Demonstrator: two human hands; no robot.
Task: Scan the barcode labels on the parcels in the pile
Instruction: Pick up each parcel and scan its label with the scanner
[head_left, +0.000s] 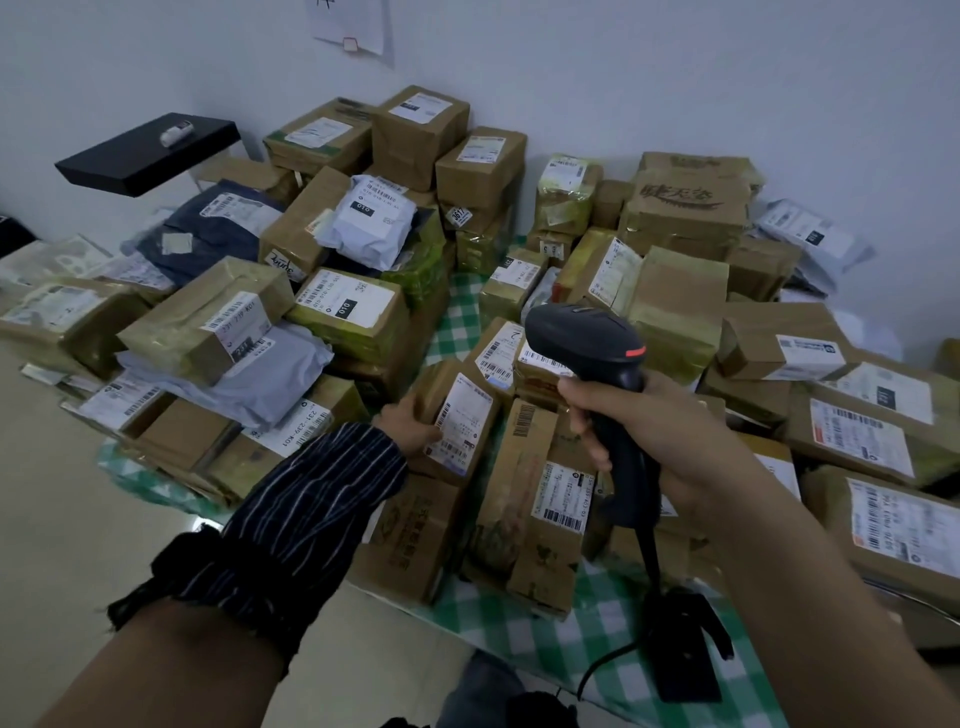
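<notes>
Between two heaps of parcels (337, 312), a narrow strip of checked cloth (457, 317) lay bare; at its near end the left hand (410, 423) held a labelled parcel (460, 415) by its left edge, fingers seemingly curled. Close beside, the right hand (644, 431) clamped the scanner (587, 338).

This is a small parcel-handling room, of the kind a courier pick-up point or stockroom would use. Taped cardboard parcels (415, 130) and pale poly mailers (371, 218), most with printed shipping labels (343, 306), lie heaped across the middle of the frame on a green-and-white checked cloth (452, 317) spread over a pale tiled floor (78, 493). A handheld barcode scanner (587, 338) shows at centre right. Behind stands a plain white wall (675, 78) with a paper notice (348, 23) at the top and a black shelf (150, 150) at upper left.
</notes>
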